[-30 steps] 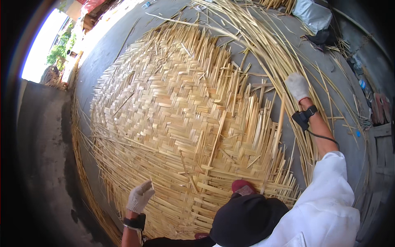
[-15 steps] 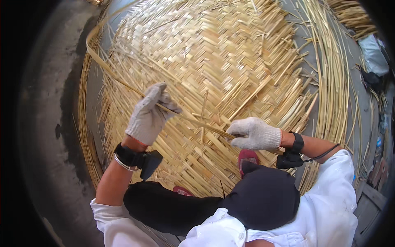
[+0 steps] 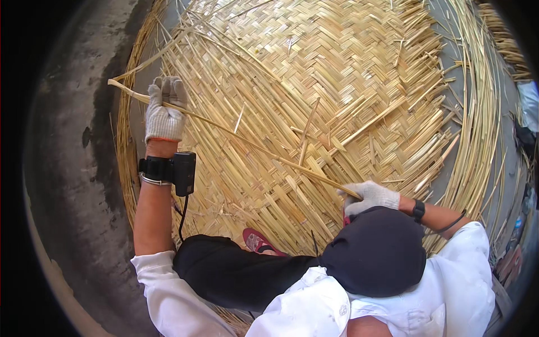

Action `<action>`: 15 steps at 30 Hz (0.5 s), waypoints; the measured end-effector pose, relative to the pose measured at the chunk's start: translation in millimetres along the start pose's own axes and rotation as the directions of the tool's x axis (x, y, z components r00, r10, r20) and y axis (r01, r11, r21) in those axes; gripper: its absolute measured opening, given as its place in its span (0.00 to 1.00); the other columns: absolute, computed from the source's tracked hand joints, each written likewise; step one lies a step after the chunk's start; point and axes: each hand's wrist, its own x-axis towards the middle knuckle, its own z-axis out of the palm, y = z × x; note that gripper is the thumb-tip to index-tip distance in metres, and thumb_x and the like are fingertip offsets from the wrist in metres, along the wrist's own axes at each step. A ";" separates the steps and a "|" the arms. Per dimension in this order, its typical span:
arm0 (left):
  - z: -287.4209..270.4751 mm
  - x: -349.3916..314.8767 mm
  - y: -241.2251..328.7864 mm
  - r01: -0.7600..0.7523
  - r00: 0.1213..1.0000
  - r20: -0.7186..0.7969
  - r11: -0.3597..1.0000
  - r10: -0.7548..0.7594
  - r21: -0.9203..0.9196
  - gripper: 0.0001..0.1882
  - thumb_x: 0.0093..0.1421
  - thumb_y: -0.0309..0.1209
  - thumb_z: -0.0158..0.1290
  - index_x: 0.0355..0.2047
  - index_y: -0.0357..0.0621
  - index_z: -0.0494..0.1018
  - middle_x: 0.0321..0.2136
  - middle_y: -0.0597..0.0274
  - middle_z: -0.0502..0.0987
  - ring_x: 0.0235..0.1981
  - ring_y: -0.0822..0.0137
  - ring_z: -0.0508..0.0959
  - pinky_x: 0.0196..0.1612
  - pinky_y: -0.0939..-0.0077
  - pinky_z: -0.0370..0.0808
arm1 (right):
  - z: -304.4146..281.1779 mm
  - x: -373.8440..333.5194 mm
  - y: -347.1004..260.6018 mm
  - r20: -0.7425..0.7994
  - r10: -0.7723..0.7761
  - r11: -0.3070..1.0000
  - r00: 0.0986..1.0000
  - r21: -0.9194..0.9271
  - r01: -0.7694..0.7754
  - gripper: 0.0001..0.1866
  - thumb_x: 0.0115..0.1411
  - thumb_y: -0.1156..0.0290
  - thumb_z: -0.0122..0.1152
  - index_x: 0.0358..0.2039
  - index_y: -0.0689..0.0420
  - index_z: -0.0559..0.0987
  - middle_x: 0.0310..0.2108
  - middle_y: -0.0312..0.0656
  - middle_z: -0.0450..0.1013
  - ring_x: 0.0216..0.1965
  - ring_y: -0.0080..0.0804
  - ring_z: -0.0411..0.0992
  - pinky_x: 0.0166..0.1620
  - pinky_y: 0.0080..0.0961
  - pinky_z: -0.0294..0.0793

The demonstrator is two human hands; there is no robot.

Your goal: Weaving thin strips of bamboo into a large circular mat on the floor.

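A long, flattened reed strip [image 3: 252, 145] stretches slantwise between my two hands, over the woven mat. My left hand [image 3: 165, 112], in a white knitted glove, is out at the mat's left side; the strip crosses its palm, held under the curled fingers and thumb. Past that hand, the strip juts out to the left and looks bent back. My right hand [image 3: 375, 196], gloved too, grips the other end near my knee, with the fingertips partly hidden. Below the strip lies the herringbone reed mat [image 3: 331, 62], its near part made of loosely laid strips.
Loose reeds [image 3: 477, 101] lie in a long bundle to the right, and others [image 3: 130, 151] run along the left edge. A concrete strip [image 3: 73, 163] borders the left side. My red shoe [image 3: 259, 240] stands on the mat. A white bag [image 3: 529, 104] sits far right.
My left hand has moved left and away from me along the strip. My right hand has shifted slightly right and nearer. The strip's far arc has come down to a bend beside my left hand.
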 end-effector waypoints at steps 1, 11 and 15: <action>-2.0 2.7 4.4 0.002 1.000 0.027 1.000 -0.002 0.015 0.12 0.61 0.32 0.45 0.39 0.38 0.72 0.38 0.51 0.75 0.42 0.56 0.75 0.48 0.62 0.75 | 7.3 -2.3 3.6 -0.056 0.029 0.972 0.998 0.233 -0.015 0.18 0.52 0.65 0.60 0.40 0.63 0.73 0.22 0.36 0.71 0.24 0.22 0.68 0.32 0.22 0.70; 172.4 34.3 -90.7 -0.103 0.819 0.481 0.745 -0.312 0.659 0.35 0.61 0.51 0.41 0.61 0.42 0.47 0.52 0.52 0.63 0.50 0.61 0.67 0.52 0.64 0.67 | -115.5 -178.7 44.2 -0.916 0.063 0.826 0.396 0.270 0.494 0.16 0.63 0.60 0.41 0.37 0.60 0.71 0.15 0.28 0.58 0.11 0.14 0.51 0.13 0.11 0.49; 147.3 7.5 -134.0 -0.001 0.854 0.314 0.601 -0.415 0.799 0.28 0.61 0.41 0.46 0.56 0.35 0.56 0.40 0.52 0.73 0.36 0.64 0.77 0.37 0.73 0.77 | -105.4 -294.1 124.7 -0.756 0.611 0.634 0.237 0.646 0.425 0.19 0.64 0.54 0.41 0.33 0.57 0.72 0.15 0.29 0.60 0.09 0.14 0.50 0.11 0.11 0.47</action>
